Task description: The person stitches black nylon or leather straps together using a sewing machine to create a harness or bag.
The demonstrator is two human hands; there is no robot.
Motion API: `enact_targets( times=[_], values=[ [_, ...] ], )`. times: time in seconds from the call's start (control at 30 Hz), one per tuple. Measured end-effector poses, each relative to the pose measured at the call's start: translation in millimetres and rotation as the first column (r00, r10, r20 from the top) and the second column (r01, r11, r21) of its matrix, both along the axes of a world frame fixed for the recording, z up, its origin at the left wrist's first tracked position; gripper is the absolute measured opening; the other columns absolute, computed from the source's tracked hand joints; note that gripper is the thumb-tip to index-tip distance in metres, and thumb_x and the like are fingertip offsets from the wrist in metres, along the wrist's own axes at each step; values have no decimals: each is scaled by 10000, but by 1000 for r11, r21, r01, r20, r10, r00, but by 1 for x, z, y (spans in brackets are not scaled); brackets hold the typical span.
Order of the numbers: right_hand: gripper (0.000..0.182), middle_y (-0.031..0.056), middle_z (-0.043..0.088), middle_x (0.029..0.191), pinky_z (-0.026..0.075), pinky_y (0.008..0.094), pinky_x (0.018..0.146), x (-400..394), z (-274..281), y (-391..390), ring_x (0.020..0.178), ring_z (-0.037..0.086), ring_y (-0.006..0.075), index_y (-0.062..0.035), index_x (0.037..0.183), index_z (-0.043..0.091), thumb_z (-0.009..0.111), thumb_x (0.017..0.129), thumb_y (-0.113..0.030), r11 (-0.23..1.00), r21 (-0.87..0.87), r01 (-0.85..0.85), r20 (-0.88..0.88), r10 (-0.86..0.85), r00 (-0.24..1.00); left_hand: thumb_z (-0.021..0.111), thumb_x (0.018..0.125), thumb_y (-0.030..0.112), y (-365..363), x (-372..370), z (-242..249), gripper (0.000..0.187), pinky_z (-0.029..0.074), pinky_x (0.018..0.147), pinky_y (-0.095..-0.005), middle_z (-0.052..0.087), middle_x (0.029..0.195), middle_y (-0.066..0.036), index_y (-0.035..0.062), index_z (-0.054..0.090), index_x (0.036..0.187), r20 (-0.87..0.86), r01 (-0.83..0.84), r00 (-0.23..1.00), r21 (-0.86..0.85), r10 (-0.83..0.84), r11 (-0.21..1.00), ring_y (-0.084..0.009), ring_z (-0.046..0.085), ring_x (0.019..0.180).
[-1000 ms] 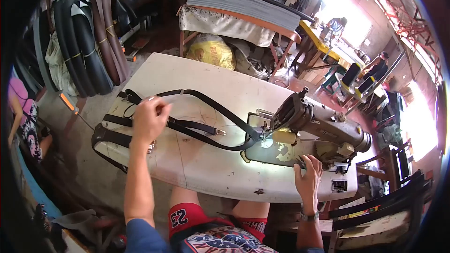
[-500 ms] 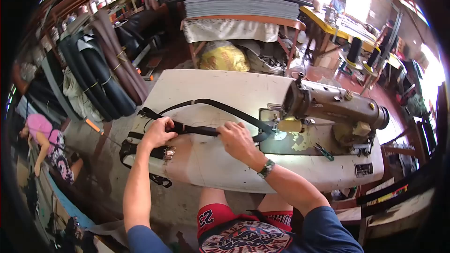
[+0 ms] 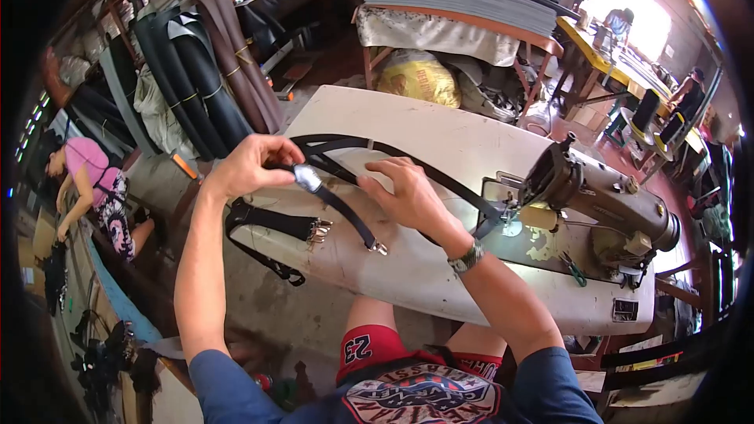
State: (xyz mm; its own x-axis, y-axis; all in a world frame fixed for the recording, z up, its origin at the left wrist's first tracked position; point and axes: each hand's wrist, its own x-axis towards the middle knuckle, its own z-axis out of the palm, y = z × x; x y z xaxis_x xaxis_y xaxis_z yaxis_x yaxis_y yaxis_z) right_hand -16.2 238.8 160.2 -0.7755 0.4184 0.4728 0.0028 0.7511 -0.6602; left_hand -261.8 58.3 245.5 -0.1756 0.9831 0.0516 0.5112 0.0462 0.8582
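My left hand (image 3: 255,169) pinches a black suspender strap (image 3: 343,210) above the table's left part. A shiny metal piece (image 3: 308,178) sits on the strap beside my fingertips, and a small metal clip (image 3: 378,247) hangs at its lower end. Just to the right, my right hand (image 3: 408,195) hovers with thumb and fingers apart, holding nothing visible. Behind it, a longer black strap (image 3: 424,166) loops across to the needle area of the sewing machine (image 3: 601,200). Nearer me lies a folded bundle of black straps (image 3: 275,220) with several metal clips (image 3: 320,229).
The white sewing table (image 3: 345,106) carries green-handled snips (image 3: 576,269) at the right. Rolls of dark material (image 3: 184,94) stand at left, near a crouching person in pink (image 3: 88,165). Stacked grey sheets (image 3: 463,4) lie on a bench beyond. Other people are at the far right.
My left hand has lifted a clip-ended strap up from the table. My right hand has let go of the black strap and opened. The view has turned left.
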Motion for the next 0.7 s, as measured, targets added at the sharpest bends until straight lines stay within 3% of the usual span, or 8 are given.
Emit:
enact_targets(
  times=[0.03,0.1,0.17,0.3,0.37,0.43,0.5,0.7],
  values=[
    [450,157,724,1063,494,352,925,-12,10,-4,1006,665,238,28,1159,705,633,1016,-393,970,-222,-99,83,120,989,787,790,12,2,2,5,273,466,794,-230,627,886,33,-8,704,1049,30,19,999,18,-19,1000,-52,559,842],
    [491,25,689,939,505,282,807,-35,18,-6,825,590,105,54,1145,707,610,1046,-417,740,-613,-276,77,403,912,779,788,0,4,4,18,292,467,817,-231,650,934,23,-2,695,1067,-22,50,999,13,-50,999,-57,580,890],
    [411,-3,688,973,496,256,792,-41,32,-9,836,594,83,34,1150,710,657,1027,-355,602,-724,-338,44,530,847,849,747,48,6,-1,26,339,439,764,-228,622,894,34,13,699,1050,-135,75,988,-16,-76,997,-55,535,825],
    [326,-8,692,977,512,248,819,-52,43,-13,879,628,67,15,1187,697,682,1009,-258,548,-778,-307,1,491,871,929,677,155,-6,-24,47,365,320,582,-256,543,718,50,10,703,924,-393,-49,919,-188,-30,981,-53,446,676],
    [296,31,699,983,530,276,800,-52,58,-19,825,639,87,25,1178,676,638,1035,-232,609,-747,-267,30,432,901,904,696,190,-17,-44,56,299,380,547,-294,561,609,35,-1,701,803,-449,-113,893,-194,14,974,-54,484,588],
    [285,59,697,977,534,281,759,-60,65,-24,775,632,99,31,1180,651,603,1053,-220,535,-806,-255,-5,424,906,884,711,192,-29,-54,81,277,409,567,-296,604,628,25,-3,689,733,-571,-194,821,-233,28,953,-41,523,622],
    [280,82,694,968,538,283,721,-75,69,-27,735,626,110,38,1182,629,570,1068,-212,501,-823,-268,-34,428,903,894,716,293,-44,-75,92,356,394,548,-293,570,591,29,-20,734,777,-523,-230,844,-149,121,962,-60,501,585],
    [267,92,684,952,552,277,692,-155,96,-51,730,639,126,32,1203,614,554,1074,-194,561,-745,-361,-88,454,887,849,833,490,-77,-138,123,565,222,496,-280,355,523,95,77,601,537,-511,-468,736,89,443,879,-45,300,512]
  ],
)
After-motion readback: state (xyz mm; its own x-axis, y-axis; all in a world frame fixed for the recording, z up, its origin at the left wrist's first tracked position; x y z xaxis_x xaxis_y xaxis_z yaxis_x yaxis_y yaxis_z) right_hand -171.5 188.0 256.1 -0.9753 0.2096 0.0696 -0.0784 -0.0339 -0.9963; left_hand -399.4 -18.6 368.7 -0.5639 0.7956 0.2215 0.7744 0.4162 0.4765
